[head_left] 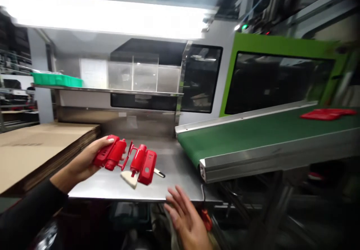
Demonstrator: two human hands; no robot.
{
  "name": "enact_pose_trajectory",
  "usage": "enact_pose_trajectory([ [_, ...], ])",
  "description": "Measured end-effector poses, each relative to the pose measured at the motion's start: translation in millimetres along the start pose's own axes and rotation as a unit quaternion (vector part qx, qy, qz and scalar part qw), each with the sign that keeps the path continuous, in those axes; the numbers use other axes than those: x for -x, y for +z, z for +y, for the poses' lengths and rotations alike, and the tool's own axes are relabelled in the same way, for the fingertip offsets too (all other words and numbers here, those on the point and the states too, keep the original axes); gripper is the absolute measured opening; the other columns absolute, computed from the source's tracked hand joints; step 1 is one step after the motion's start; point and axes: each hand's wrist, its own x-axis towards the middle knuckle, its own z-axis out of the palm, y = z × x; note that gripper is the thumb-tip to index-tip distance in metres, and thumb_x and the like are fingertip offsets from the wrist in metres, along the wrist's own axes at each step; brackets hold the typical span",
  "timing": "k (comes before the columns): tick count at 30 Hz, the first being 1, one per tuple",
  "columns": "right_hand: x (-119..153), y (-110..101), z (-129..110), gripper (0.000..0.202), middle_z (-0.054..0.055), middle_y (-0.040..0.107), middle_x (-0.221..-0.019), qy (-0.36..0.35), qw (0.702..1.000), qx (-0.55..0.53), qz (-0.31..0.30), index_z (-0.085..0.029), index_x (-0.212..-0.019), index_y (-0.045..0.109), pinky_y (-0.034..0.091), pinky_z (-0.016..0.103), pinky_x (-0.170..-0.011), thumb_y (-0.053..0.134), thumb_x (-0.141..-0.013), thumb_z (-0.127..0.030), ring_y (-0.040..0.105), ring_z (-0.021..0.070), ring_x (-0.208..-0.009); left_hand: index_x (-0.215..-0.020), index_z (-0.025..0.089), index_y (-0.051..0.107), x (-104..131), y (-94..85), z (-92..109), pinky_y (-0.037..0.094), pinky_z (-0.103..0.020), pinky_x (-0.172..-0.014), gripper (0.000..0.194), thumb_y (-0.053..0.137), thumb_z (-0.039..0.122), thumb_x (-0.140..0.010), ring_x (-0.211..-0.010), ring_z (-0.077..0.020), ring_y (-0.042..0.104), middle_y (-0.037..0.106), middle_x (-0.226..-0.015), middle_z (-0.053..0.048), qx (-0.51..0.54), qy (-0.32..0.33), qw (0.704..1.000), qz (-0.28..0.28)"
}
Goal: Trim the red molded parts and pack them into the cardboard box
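My left hand (91, 154) grips a red moulded plastic part (126, 160) by its left end, thumb on top. Two box-like pieces and two cylinders show on it, joined by thin bars in the middle. It is held above the metal table (104, 188). Behind and below it shows a cream wedge-shaped piece (129, 178), partly hidden, and a dark-tipped thin tool (159, 173) pokes out on the right. My right hand (187, 218) is open with fingers apart, in front of the table's near edge, holding nothing.
On the right a green conveyor belt (242, 133) slopes down to the table, with another red part (327, 114) high on it. Stacked cardboard (50, 148) lies at left. A shelf (126, 91) with a green tray (57, 80) runs above. An orange-handled tool (206, 220) hangs below the table edge.
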Motion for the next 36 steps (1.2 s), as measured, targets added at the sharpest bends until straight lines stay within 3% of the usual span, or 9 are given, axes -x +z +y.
enact_pose_trajectory([
  [5, -9.9, 79.5, -37.3, 0.069, 0.016, 0.059, -0.128, 0.095, 0.95, -0.211, -0.21, -0.019, -0.138, 0.037, 0.048, 0.046, -0.094, 0.067, -0.081, -0.044, 0.059, 0.0285, -0.115, -0.102, 0.021, 0.065, 82.2, -25.0, -16.7, 0.06, -0.04, -0.073, 0.027, 0.063, 0.036, -0.08, -0.08, -0.0274, 0.072, 0.074, -0.085, -0.003, 0.074, -0.111, 0.99, 0.035],
  [10, 18.4, 107.4, -31.1, 0.049, 0.014, 0.069, -0.108, 0.125, 0.944, -0.195, -0.235, -0.014, -0.129, 0.048, 0.05, 0.043, -0.087, 0.063, -0.084, -0.024, 0.068, 0.0252, -0.097, -0.099, 0.014, 0.07, 120.6, -49.5, -32.9, 0.053, -0.052, -0.09, 0.034, 0.061, 0.04, -0.078, -0.098, -0.0387, 0.067, 0.074, -0.091, -0.012, 0.131, -0.226, 0.965, 0.01],
  [15, 28.1, 95.2, -21.9, 0.042, 0.009, 0.068, -0.114, 0.035, 0.973, -0.062, -0.219, -0.023, -0.124, 0.055, 0.05, 0.046, -0.09, 0.064, -0.083, -0.027, 0.065, 0.0254, -0.101, -0.115, 0.009, 0.065, 131.7, -53.4, -40.1, 0.05, -0.047, -0.09, 0.051, 0.051, 0.048, -0.085, -0.102, -0.0353, 0.065, 0.069, -0.11, -0.018, 0.254, -0.334, 0.904, -0.082],
  [19, 24.6, 73.0, -12.4, 0.024, 0.0, 0.063, -0.127, -0.111, 0.972, 0.072, -0.195, -0.031, -0.104, 0.071, 0.016, 0.05, -0.117, 0.062, -0.083, -0.023, 0.044, 0.0249, -0.131, -0.118, 0.01, 0.064, 131.8, -50.7, -41.7, 0.051, -0.04, -0.085, 0.054, 0.05, 0.051, -0.085, -0.089, -0.0297, 0.068, 0.069, -0.108, -0.019, 0.276, -0.386, 0.873, -0.115],
  [21, 24.4, 69.6, -8.5, 0.022, 0.001, 0.064, -0.126, -0.146, 0.965, 0.111, -0.189, -0.032, -0.101, 0.072, 0.019, 0.052, -0.116, 0.062, -0.082, -0.025, 0.046, 0.0263, -0.13, -0.116, 0.012, 0.064, 131.2, -50.5, -42.1, 0.05, -0.04, -0.087, 0.053, 0.051, 0.052, -0.084, -0.09, -0.0299, 0.068, 0.069, -0.109, -0.018, 0.27, -0.382, 0.876, -0.116],
  [24, 28.2, 78.2, -10.3, 0.039, 0.011, 0.067, -0.12, 0.001, 0.979, 0.012, -0.201, -0.025, -0.12, 0.061, 0.048, 0.05, -0.095, 0.063, -0.082, -0.036, 0.063, 0.0287, -0.11, -0.111, 0.008, 0.066, 131.8, -49.1, -41.3, 0.052, -0.042, -0.084, 0.048, 0.051, 0.047, -0.086, -0.089, -0.0315, 0.069, 0.071, -0.105, -0.02, 0.231, -0.3, 0.921, -0.094],
  [28, 22.0, 82.9, -29.0, 0.068, 0.016, 0.07, -0.108, 0.296, 0.919, -0.18, -0.189, -0.015, -0.13, 0.047, 0.056, 0.03, -0.068, 0.073, -0.073, -0.042, 0.071, 0.0233, -0.083, -0.112, 0.002, 0.064, 133.0, -43.0, -40.9, 0.054, -0.042, -0.074, 0.043, 0.054, 0.036, -0.088, -0.08, -0.0313, 0.07, 0.071, -0.099, -0.023, 0.213, -0.233, 0.947, -0.059],
  [33, -41.3, 52.6, -32.9, 0.075, 0.007, 0.072, -0.095, 0.217, 0.972, 0.033, -0.079, -0.02, -0.136, 0.036, 0.055, 0.029, -0.075, 0.071, -0.074, -0.045, 0.069, 0.0171, -0.077, -0.102, -0.003, 0.066, 129.8, -42.3, -50.5, 0.054, -0.04, -0.073, 0.047, 0.05, 0.039, -0.088, -0.078, -0.0285, 0.068, 0.069, -0.099, -0.023, 0.245, -0.201, 0.948, -0.014],
  [36, -89.2, 34.9, -14.7, 0.065, 0.008, 0.071, -0.091, 0.157, 0.964, 0.21, -0.052, -0.014, -0.133, 0.041, 0.054, 0.039, -0.082, 0.063, -0.079, -0.044, 0.068, 0.0222, -0.08, -0.099, -0.003, 0.066, 129.5, -43.2, -58.6, 0.054, -0.038, -0.073, 0.045, 0.051, 0.038, -0.088, -0.076, -0.0267, 0.068, 0.071, -0.093, -0.021, 0.262, -0.189, 0.946, 0.013],
])
